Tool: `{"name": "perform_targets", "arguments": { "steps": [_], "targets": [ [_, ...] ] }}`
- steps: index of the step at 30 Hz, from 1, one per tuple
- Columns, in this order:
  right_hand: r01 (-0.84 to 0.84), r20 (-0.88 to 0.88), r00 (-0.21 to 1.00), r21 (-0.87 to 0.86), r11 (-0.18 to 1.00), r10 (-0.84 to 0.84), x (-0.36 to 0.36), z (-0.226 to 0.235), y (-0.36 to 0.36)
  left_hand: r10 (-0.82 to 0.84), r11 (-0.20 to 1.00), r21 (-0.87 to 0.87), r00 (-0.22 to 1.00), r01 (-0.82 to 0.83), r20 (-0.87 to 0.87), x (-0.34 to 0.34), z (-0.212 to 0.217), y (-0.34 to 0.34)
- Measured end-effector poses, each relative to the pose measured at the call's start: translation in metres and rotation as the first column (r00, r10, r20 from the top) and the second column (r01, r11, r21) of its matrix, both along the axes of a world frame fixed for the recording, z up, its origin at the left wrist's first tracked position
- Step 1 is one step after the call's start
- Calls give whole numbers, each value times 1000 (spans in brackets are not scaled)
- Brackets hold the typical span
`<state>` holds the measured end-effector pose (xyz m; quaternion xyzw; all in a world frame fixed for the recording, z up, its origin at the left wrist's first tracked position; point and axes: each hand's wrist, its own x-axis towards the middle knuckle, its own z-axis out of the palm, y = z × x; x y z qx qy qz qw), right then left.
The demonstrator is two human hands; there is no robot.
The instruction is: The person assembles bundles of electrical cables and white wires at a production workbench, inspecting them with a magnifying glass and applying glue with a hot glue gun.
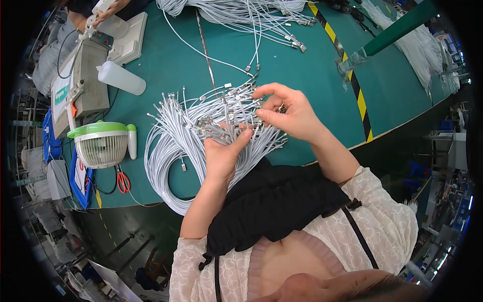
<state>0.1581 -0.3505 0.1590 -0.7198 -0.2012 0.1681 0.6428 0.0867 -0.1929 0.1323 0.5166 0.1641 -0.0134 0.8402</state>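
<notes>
Left fingers point(243, 137) cupped around white cable ends point(230, 117), right fingers point(274, 89) parted alongside

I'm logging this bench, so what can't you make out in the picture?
In the head view:
Left hand: most fingers, hidden behind the cable bundle.
Right hand: what its fingertips touch, too small among the crowded connectors.
Far cable pile: its far end, cut off by the top edge.
Co-worker's hand: most of that person, cut off likewise.
</notes>
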Motion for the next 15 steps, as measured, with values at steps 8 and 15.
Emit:
{"name": "perform_targets", "arguments": {
  "steps": [8,15],
  "targets": [
    [194,195,954,180,964,-229,3,4,7,-2,990,140,999,7,-35,0,3,-8],
    [148,82,983,185,972,-165,8,1,-3,-21,982,185,999,30,-49,2,-6,-12]
  ]
}}
